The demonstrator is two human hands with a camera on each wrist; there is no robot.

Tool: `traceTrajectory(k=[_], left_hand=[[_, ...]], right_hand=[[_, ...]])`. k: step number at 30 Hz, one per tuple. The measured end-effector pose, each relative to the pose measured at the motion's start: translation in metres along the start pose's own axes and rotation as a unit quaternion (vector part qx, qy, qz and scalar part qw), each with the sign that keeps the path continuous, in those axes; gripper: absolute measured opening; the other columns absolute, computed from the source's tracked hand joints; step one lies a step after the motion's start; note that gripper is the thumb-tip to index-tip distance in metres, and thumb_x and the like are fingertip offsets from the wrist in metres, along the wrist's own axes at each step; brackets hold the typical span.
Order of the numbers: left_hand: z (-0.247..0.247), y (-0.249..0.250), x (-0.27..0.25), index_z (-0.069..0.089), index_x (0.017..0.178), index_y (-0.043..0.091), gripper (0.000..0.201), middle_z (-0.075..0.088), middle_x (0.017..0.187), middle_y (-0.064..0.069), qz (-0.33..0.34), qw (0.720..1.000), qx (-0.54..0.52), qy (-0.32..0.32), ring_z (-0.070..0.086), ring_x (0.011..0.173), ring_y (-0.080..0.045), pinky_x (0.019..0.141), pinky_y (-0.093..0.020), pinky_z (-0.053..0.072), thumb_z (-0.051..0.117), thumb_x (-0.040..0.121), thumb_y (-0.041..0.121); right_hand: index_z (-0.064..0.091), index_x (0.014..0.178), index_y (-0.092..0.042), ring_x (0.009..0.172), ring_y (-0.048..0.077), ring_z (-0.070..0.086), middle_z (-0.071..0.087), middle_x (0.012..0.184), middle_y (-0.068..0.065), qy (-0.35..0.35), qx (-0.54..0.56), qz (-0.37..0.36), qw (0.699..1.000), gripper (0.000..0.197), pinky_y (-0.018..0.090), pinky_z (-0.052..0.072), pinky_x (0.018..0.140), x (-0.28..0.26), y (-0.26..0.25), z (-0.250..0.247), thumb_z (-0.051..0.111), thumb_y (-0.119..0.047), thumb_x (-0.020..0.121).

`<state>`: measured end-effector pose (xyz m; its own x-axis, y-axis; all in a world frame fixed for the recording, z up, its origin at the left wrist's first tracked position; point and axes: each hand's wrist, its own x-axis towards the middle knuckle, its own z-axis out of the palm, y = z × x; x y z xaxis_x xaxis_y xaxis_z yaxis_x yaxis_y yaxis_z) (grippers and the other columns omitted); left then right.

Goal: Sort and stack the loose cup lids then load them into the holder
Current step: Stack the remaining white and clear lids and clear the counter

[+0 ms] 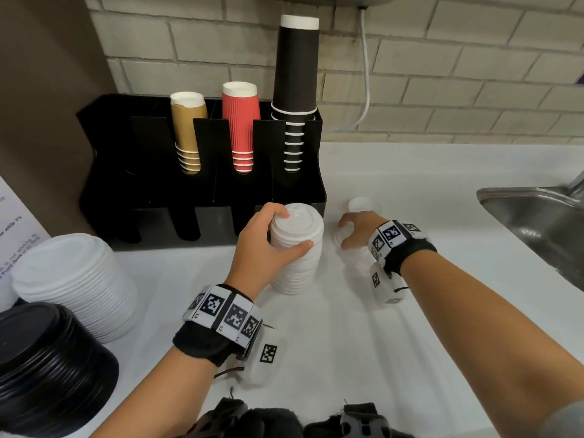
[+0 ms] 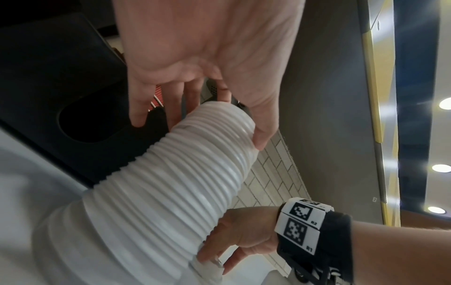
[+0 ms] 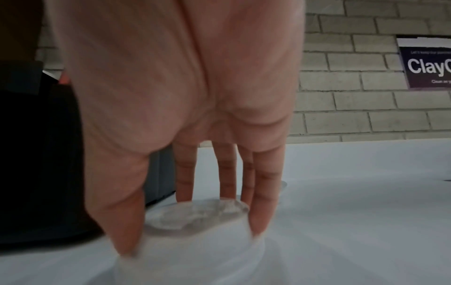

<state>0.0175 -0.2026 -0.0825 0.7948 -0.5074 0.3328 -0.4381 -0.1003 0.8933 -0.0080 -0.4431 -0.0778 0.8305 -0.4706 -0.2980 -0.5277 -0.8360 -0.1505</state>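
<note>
My left hand [image 1: 259, 245] grips the tall stack of white plastic cup lids [image 1: 297, 251] standing on the white counter [image 1: 363, 343] before the black slotted holder [image 1: 151, 191]; my right hand [image 1: 360, 230] pinches a loose clear lid [image 3: 195, 215] beside it.

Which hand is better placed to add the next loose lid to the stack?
Right. The right hand already has its fingers around a loose lid on the counter, beside the stack. The left hand grips that stack, steadying it.
</note>
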Motion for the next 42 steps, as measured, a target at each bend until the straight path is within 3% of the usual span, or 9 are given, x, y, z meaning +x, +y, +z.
traceTrajectory(k=[6, 9, 15, 17, 21, 25, 31, 39, 42], left_hand=[[0.002, 0.001, 0.0, 0.051, 0.101, 0.03, 0.045, 0.055, 0.114, 0.002, 0.005, 1.0, 0.015, 0.007, 0.054, 0.106, -0.014, 0.087, -0.032, 0.051, 0.084, 0.07, 0.025], [0.003, 0.001, 0.0, 0.05, 0.101, 0.031, 0.047, 0.056, 0.113, 0.002, 0.009, 1.0, 0.015, 0.006, 0.054, 0.106, -0.015, 0.085, -0.028, 0.05, 0.084, 0.069, 0.025], [0.006, 0.001, 0.003, 0.035, 0.123, 0.032, 0.08, 0.053, 0.108, 0.019, -0.016, 1.0, -0.008, 0.021, 0.054, 0.098, 0.015, 0.075, -0.003, 0.044, 0.088, 0.064, 0.026], [0.007, 0.0, 0.004, 0.03, 0.131, 0.03, 0.09, 0.053, 0.11, 0.016, -0.02, 0.999, -0.007, 0.026, 0.056, 0.097, 0.011, 0.074, -0.004, 0.045, 0.089, 0.063, 0.026], [0.007, -0.002, 0.004, 0.025, 0.135, 0.027, 0.098, 0.058, 0.111, 0.006, -0.019, 0.999, -0.003, 0.032, 0.059, 0.094, 0.005, 0.073, -0.008, 0.048, 0.09, 0.062, 0.025], [0.007, -0.002, 0.004, 0.024, 0.135, 0.029, 0.099, 0.058, 0.112, 0.008, -0.02, 0.999, -0.005, 0.032, 0.059, 0.096, 0.006, 0.074, -0.012, 0.048, 0.09, 0.062, 0.025], [0.006, -0.002, 0.003, 0.028, 0.134, 0.03, 0.095, 0.052, 0.108, 0.02, -0.022, 0.999, -0.008, 0.023, 0.056, 0.099, 0.008, 0.073, -0.009, 0.047, 0.09, 0.062, 0.024], [0.003, 0.003, 0.004, 0.043, 0.117, 0.033, 0.072, 0.057, 0.109, 0.017, -0.009, 1.0, 0.001, 0.0, 0.056, 0.1, 0.006, 0.077, -0.009, 0.048, 0.089, 0.064, 0.024], [0.001, 0.005, 0.003, 0.05, 0.109, 0.031, 0.056, 0.058, 0.113, 0.005, -0.003, 1.0, 0.014, -0.014, 0.056, 0.105, -0.011, 0.085, -0.026, 0.051, 0.087, 0.067, 0.026]], right_hand=[[0.052, 0.118, -0.025, 0.087, 0.023, 0.06, 0.059, 0.107, 0.006, 0.057, 0.209, -0.031, 0.976, 0.04, 0.032, 0.054, 0.073, -0.023, 0.001, -0.038, 0.067, -0.033, 0.082], [0.054, 0.109, -0.031, 0.084, 0.011, 0.059, 0.059, 0.101, -0.003, 0.082, 0.32, -0.13, 0.935, 0.033, 0.017, 0.048, 0.061, -0.047, -0.006, -0.057, 0.07, -0.028, 0.081], [0.063, 0.108, -0.022, 0.093, -0.003, 0.051, 0.058, 0.108, -0.005, 0.081, 0.224, -0.338, 0.911, 0.035, 0.004, 0.039, 0.073, -0.082, -0.048, -0.071, 0.074, -0.01, 0.077], [0.065, 0.109, -0.022, 0.092, -0.003, 0.05, 0.055, 0.107, -0.005, 0.081, 0.177, -0.358, 0.913, 0.038, 0.005, 0.039, 0.073, -0.085, -0.061, -0.071, 0.076, -0.012, 0.074], [0.066, 0.11, -0.023, 0.098, 0.012, 0.05, 0.054, 0.106, -0.001, 0.074, 0.117, -0.364, 0.921, 0.041, 0.023, 0.043, 0.087, -0.086, -0.076, -0.066, 0.077, -0.015, 0.072], [0.066, 0.11, -0.026, 0.1, 0.017, 0.052, 0.053, 0.11, 0.002, 0.064, 0.099, -0.35, 0.929, 0.041, 0.024, 0.045, 0.085, -0.081, -0.078, -0.062, 0.077, -0.018, 0.071], [0.062, 0.109, -0.03, 0.098, 0.02, 0.055, 0.051, 0.111, 0.004, 0.038, 0.139, -0.333, 0.932, 0.044, 0.046, 0.057, 0.076, -0.081, -0.075, -0.059, 0.076, -0.015, 0.07], [0.057, 0.108, -0.02, 0.097, 0.019, 0.055, 0.054, 0.111, 0.005, 0.033, 0.169, -0.326, 0.93, 0.048, 0.048, 0.057, 0.073, -0.08, -0.075, -0.057, 0.081, -0.014, 0.067], [0.055, 0.111, -0.022, 0.096, 0.013, 0.058, 0.057, 0.109, 0.0, 0.012, 0.213, -0.324, 0.922, 0.053, 0.024, 0.054, 0.076, -0.072, -0.067, -0.058, 0.085, -0.02, 0.068]])
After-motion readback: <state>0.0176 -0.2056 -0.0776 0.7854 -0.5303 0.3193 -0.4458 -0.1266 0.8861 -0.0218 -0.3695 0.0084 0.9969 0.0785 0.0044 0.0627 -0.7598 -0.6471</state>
